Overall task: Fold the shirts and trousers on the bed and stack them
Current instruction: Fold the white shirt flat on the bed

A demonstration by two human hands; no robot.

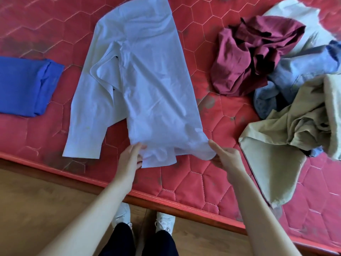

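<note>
Both hands pinch the near hem of the pale blue shirt [140, 85] on the red mattress [193, 182]: left hand [130, 159] and right hand [227, 160], fingertips hidden under cloth, forearms reaching forward. Far-right heap is cut off.

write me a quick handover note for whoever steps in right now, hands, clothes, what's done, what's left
Left hand: pinches the near hem of the pale blue shirt.
Right hand: holds the same hem at its right corner.
Shirt: spread on the red mattress, one sleeve already folded across it, the other sleeve lying out to the left.
Done: a blue garment lies folded at the left.
Left: finish this shirt, then fold the maroon garment, the denim piece, the khaki piece and the white cloth behind them, all heaped at the right. Stack everything.
</note>
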